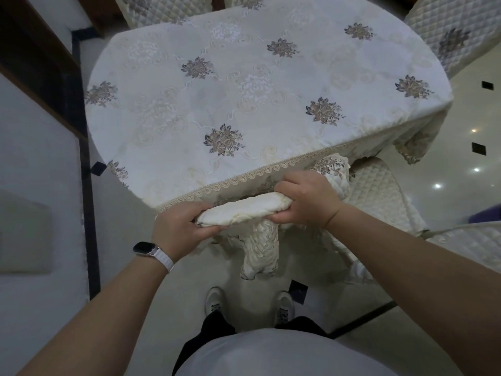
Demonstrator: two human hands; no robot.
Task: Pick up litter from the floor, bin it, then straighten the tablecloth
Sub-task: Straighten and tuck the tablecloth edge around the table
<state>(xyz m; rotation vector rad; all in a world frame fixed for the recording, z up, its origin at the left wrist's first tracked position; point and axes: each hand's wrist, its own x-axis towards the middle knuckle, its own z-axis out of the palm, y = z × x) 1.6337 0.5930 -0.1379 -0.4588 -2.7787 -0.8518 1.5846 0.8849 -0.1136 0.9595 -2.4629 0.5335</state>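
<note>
A cream tablecloth (244,85) with embroidered flower clusters covers the oval table in front of me. Its near hanging edge is bunched into a rolled cream fold (245,210) just below the lace trim. My left hand (180,229), with a watch on its wrist, grips the left end of that fold. My right hand (307,199) grips the right end, fingers curled round the fabric. A gathered tail of cloth (261,251) hangs down from the fold toward the floor. No litter shows on the floor.
Quilted chair covers stand at the right (376,191), far right (450,36) and back (151,9). A dark wooden frame (40,74) runs along the left. My shoes (214,301) stand on pale tile close to the table's near edge.
</note>
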